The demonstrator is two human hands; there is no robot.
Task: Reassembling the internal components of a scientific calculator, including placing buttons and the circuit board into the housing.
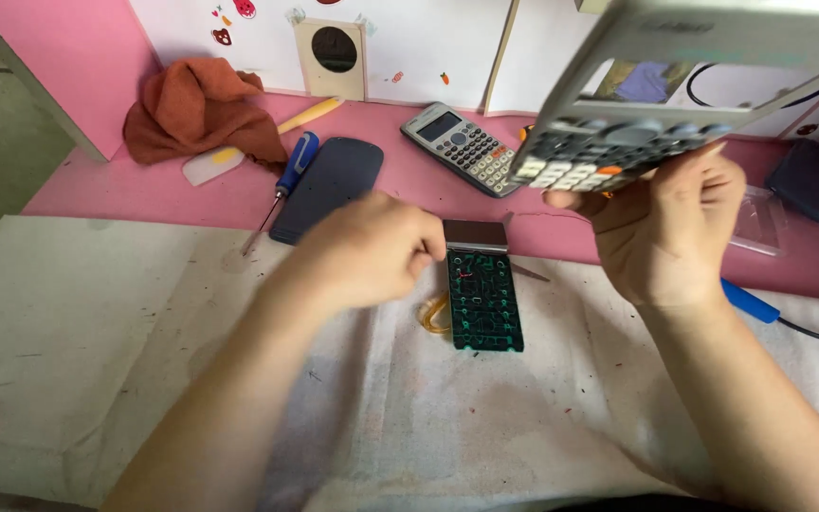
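Observation:
My right hand (pixel 665 223) holds up the grey front shell of a calculator (pixel 656 104), keypad side toward me, close to the camera and blurred. My left hand (pixel 362 251) hovers over the white cloth with its fingers curled, right beside the top of a green circuit board (pixel 483 299) with a small display strip at its upper end. Whether the curled fingers pinch something small is hidden. A yellowish ribbon (pixel 433 313) pokes out from under the board's left side.
On the pink surface (pixel 561 228) lie a whole grey calculator (pixel 462 147), a dark back cover (pixel 329 185), a blue-handled screwdriver (pixel 291 171), a rust-coloured cloth (pixel 196 109), a yellow-handled tool (pixel 310 114) and a dark case (pixel 812 175). A blue-handled tool (pixel 751 303) with cable lies right.

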